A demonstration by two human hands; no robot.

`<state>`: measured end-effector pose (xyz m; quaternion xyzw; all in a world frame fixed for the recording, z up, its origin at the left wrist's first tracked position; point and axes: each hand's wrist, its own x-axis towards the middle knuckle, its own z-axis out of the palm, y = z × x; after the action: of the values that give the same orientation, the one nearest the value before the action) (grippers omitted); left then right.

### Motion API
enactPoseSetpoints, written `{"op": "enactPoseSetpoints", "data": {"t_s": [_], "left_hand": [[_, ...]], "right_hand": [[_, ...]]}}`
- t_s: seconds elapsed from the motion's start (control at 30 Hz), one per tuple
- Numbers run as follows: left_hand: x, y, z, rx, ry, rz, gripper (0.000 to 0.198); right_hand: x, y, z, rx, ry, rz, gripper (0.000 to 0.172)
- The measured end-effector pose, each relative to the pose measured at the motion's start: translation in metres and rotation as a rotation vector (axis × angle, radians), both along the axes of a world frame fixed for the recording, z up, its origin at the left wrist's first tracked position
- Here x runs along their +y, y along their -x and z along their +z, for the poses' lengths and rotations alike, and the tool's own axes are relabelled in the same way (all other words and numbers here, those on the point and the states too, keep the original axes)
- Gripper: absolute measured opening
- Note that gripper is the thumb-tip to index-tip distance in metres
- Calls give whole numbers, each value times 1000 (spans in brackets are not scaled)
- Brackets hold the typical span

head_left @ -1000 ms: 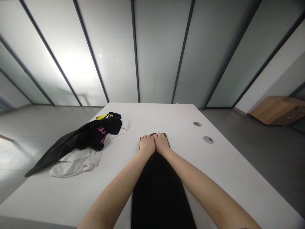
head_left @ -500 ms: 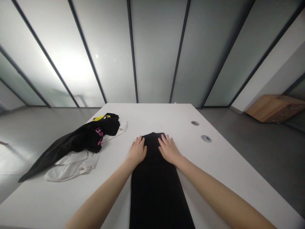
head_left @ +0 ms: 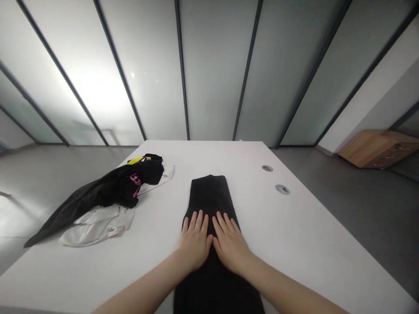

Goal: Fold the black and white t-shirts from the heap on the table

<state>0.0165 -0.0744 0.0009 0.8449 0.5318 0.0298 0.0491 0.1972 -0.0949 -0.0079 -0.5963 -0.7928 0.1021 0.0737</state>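
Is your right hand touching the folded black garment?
Touching: the head view shows the right hand lying flat, fingers spread, on the folded black garment.

The left hand and right hand press flat, side by side, on a long folded black garment lying lengthwise on the white table. At left of the frame, a bunched black garment with pink print lies against white cloth. A wooden cabinet stands at upper right.
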Motion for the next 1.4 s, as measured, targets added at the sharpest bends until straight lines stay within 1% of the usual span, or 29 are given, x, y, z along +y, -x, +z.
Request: {"op": "enactPoseSetpoints", "data": {"t_s": [0.1,0.23,0.37,0.47,0.53,0.63,0.73,0.83,0.93,1.07,1.13,1.23,1.3,1.33,1.4], "left_hand": [[40,-6,5,2,-29,-2,67],[92,-10,7,9,-40,7,67],[140,-11,9,-12,-19,2,67],[163,-7,11,-49,-17,-10,66],[169,-1,11,-78,-19,-9,64],[166,13,11,-109,-32,10,61],[157,26,11,-100,-27,44,61],[146,35,12,-62,-6,92,62],[131,41,11,-42,1,131,64],[104,46,7,-66,14,167,69],[92,45,8,-98,9,141,69],[81,40,13,-156,-9,15,73],[77,36,18,-174,27,-79,79],[77,36,21,-172,61,-114,83],[77,38,24,-156,127,-150,86]], "right_hand": [[41,-1,7,-22,-27,-10,67],[93,-6,12,-49,-35,-9,69],[137,-7,19,-61,-33,-32,70],[155,-9,23,-59,-43,-37,70],[160,-14,23,-56,-54,-36,68],[158,-29,19,-56,-67,-73,66],[152,-45,16,-72,-53,-159,65],[143,-55,15,-98,-17,-220,65],[127,-62,19,-95,61,-248,67],[96,-71,26,-27,232,-200,75],[81,-72,30,1,297,-180,80],[64,-65,36,37,291,-168,92],[57,-57,40,75,239,-105,101],[54,-54,41,98,221,-59,103],[52,-50,42,145,225,25,98]]}}
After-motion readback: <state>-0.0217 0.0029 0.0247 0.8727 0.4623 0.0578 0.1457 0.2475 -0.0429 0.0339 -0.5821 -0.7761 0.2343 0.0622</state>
